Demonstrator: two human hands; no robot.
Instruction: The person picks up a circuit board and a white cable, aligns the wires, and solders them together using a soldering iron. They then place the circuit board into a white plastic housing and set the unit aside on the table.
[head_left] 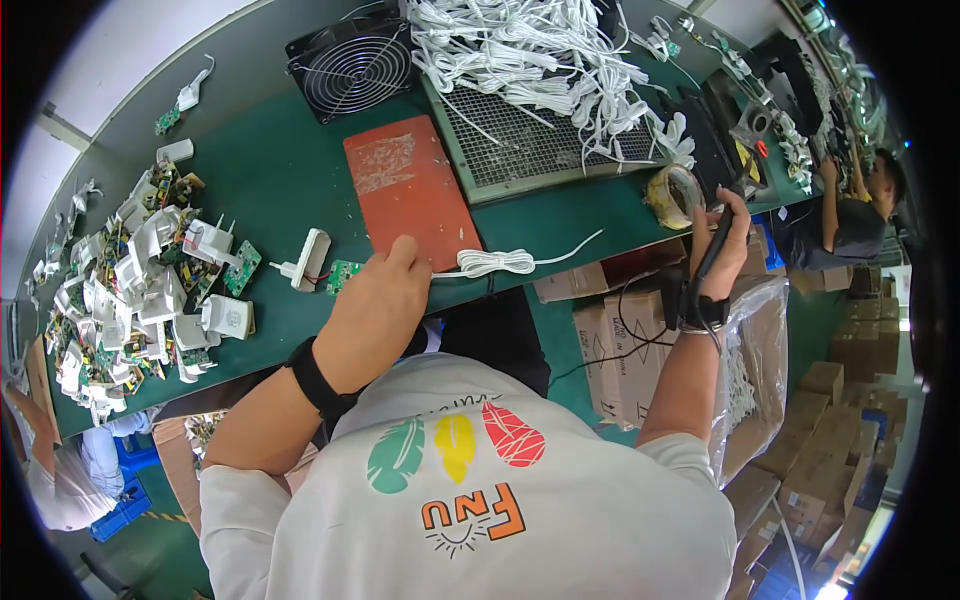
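My left hand [385,300] is closed at the near edge of a red-orange mat [420,195], pinching the end of a white cable. The rest of that cable, a tied bundle [495,263], lies to the right of my fingers. Just left of the hand sits a small green circuit board [343,275], partly covered by it. Thin wires join the board to an open white plug housing [312,260]. On the right, my right hand [728,245] is wrapped round the black handle of a soldering iron [712,258], raised beside a yellowish-brown ring-shaped roll [675,196].
White plug adapters with boards [150,270] are heaped at the left. A black fan [355,65] stands behind the mat. Many white cables [530,60] lie on a mesh-topped frame [540,150]. Cartons [620,345] and a plastic-lined box [755,370] stand below. Another person [850,215] sits far right.
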